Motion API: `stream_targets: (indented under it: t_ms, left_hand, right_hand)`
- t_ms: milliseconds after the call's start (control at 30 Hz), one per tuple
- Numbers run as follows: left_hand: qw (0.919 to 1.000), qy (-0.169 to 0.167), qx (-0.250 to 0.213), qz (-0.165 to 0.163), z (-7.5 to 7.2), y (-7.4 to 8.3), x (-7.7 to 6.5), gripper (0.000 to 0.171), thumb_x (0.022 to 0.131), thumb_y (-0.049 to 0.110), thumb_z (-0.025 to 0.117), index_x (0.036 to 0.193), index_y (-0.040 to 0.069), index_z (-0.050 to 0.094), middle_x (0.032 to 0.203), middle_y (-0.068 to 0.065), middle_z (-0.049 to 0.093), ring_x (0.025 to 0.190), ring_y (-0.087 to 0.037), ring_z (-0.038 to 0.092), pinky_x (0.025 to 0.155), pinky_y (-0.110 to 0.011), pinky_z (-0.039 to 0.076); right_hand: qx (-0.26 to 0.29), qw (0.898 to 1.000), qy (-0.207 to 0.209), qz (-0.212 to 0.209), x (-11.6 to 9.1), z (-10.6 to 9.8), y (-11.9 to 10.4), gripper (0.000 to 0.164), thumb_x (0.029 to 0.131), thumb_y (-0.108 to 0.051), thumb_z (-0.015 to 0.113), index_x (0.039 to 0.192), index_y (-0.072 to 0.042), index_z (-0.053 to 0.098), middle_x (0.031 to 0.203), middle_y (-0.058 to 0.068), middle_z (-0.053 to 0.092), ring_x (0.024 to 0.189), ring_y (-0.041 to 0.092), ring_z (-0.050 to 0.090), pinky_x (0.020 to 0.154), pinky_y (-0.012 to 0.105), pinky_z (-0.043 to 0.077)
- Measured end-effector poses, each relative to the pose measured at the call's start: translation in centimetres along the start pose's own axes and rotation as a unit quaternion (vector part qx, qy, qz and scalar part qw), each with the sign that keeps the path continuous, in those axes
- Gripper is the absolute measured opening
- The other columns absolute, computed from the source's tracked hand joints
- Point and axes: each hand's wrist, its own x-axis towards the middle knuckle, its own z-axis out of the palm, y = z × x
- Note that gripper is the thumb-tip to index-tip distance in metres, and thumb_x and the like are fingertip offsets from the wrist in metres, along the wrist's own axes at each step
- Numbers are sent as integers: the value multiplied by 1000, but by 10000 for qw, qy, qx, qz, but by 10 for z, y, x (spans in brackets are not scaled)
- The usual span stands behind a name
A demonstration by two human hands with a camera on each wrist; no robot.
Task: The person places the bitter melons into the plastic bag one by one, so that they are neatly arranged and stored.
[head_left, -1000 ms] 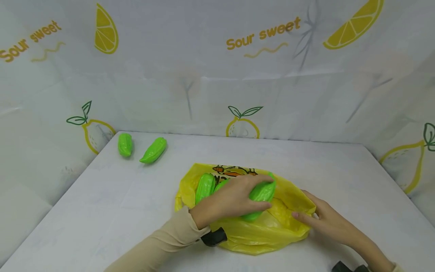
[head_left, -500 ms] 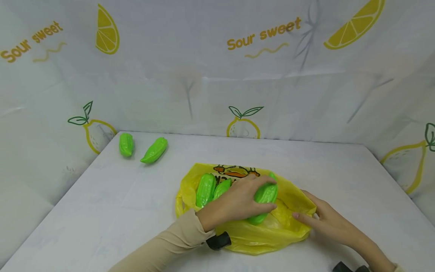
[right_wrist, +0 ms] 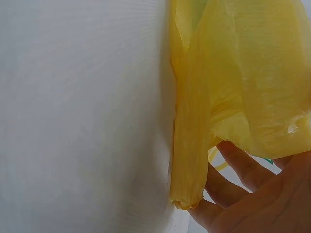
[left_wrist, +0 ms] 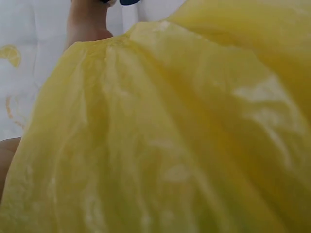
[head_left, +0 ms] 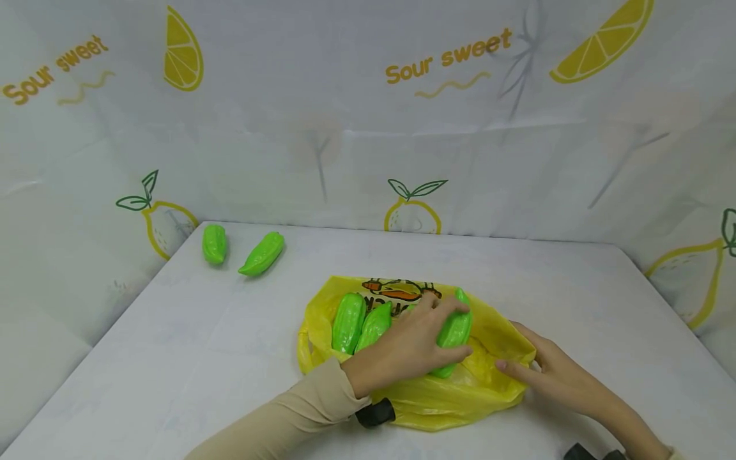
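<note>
A yellow plastic bag [head_left: 437,406] lies with its mouth open toward me in the head view. My left hand [head_left: 402,345] reaches over its front edge, fingers and thumb round a bright green, ridged bitter gourd [head_left: 454,335]. Left of that hand, two similar gourds lie in the bag, a rounded gourd [head_left: 348,322] and a pointed gourd [head_left: 375,326]. My right hand [head_left: 554,370] holds the bag's right edge, thumb inside and fingers behind. In the right wrist view its fingers [right_wrist: 243,167] sit against the yellow film. Yellow film [left_wrist: 146,136] hides the left hand's grip in the left wrist view.
Two more green items rest at the table's back left: an upright-looking gourd [head_left: 214,244] and a slanted gourd [head_left: 262,254]. The white table [head_left: 172,358] ends at a fabric backdrop [head_left: 316,96] printed with lemons. A black wrist camera [head_left: 375,414] overlaps the bag's front.
My left hand has shifted slightly right with the gourd, which now stands steeper. More of the gourds to its left shows. The right hand keeps its hold on the bag.
</note>
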Motion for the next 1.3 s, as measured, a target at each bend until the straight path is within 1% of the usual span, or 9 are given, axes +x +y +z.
stream_targets:
  t_ms: [100, 200, 300, 367, 533, 633, 967, 1200, 1300]
  left_hand:
    - [9978, 160, 624, 175, 2, -2, -1, 50, 89, 48, 71, 133, 31, 53, 119, 0, 60, 89, -10, 58, 74, -23, 47]
    - [9905, 316, 1317, 248, 4, -5, -2, 48, 87, 53, 70, 128, 31, 58, 119, 3, 65, 102, -12, 59, 87, -29, 45]
    - [9849, 269, 1705, 149, 5, -9, -3, 45, 88, 58, 67, 123, 30, 62, 117, 5, 64, 99, -13, 55, 90, -31, 42]
    - [9832, 173, 1815, 34, 5, -11, -5, 44, 88, 59, 65, 120, 29, 63, 113, 5, 61, 97, -14, 49, 89, -31, 39]
    - [9830, 102, 1829, -108, 0, -16, -8, 40, 88, 59, 65, 115, 30, 63, 113, 2, 55, 100, -17, 42, 86, -33, 34]
    - [9847, 130, 1733, -88, -3, -19, -10, 39, 89, 59, 64, 115, 30, 63, 121, -1, 54, 105, -19, 42, 86, -34, 33]
    - [9896, 43, 1439, -58, -8, -26, -16, 43, 90, 57, 65, 123, 29, 64, 127, -3, 54, 104, -18, 41, 82, -30, 34]
    - [9895, 17, 1440, 142, -6, -26, -16, 46, 93, 52, 62, 134, 33, 59, 139, -8, 49, 119, -25, 41, 90, -36, 35]
    - [9910, 9, 1330, 125, -6, -26, -16, 44, 93, 51, 62, 133, 33, 59, 141, -7, 48, 123, -25, 40, 93, -38, 36]
  right_hand:
    - [14, 10000, -16, 55, 0, 0, 0, 57, 97, -25, 63, 146, -4, 43, 143, 19, 53, 128, 47, 48, 95, 73, 41]
    - [9, 10000, -19, 48, 0, 0, 0, 57, 97, -25, 63, 146, -3, 43, 143, 19, 54, 128, 46, 48, 95, 73, 41]
    - [-21, 10000, -2, 40, 0, 0, 0, 57, 97, -25, 64, 146, -5, 43, 142, 18, 55, 127, 43, 49, 95, 72, 42]
    - [-20, 10000, 4, 60, 0, 0, 0, 57, 97, -26, 64, 146, -5, 44, 142, 17, 55, 128, 33, 51, 96, 72, 42]
    - [32, 9999, -26, 132, 1, 0, -1, 58, 97, -26, 64, 145, -3, 43, 142, 19, 55, 129, 37, 52, 96, 73, 40]
    - [83, 9998, -69, 152, 1, -1, -2, 59, 97, -26, 63, 146, 0, 41, 143, 23, 52, 129, 48, 48, 95, 75, 39]
    - [56, 9999, -15, 109, 1, 0, -1, 59, 97, -26, 64, 145, 0, 42, 143, 22, 53, 129, 48, 47, 96, 74, 39]
    - [2, 9999, -6, 152, 0, 1, -1, 58, 96, -25, 64, 145, -1, 43, 141, 21, 54, 128, 47, 49, 95, 74, 40]
    - [16, 9998, -33, 174, 0, 1, 0, 59, 96, -25, 64, 145, 0, 42, 142, 23, 53, 129, 49, 48, 95, 74, 39]
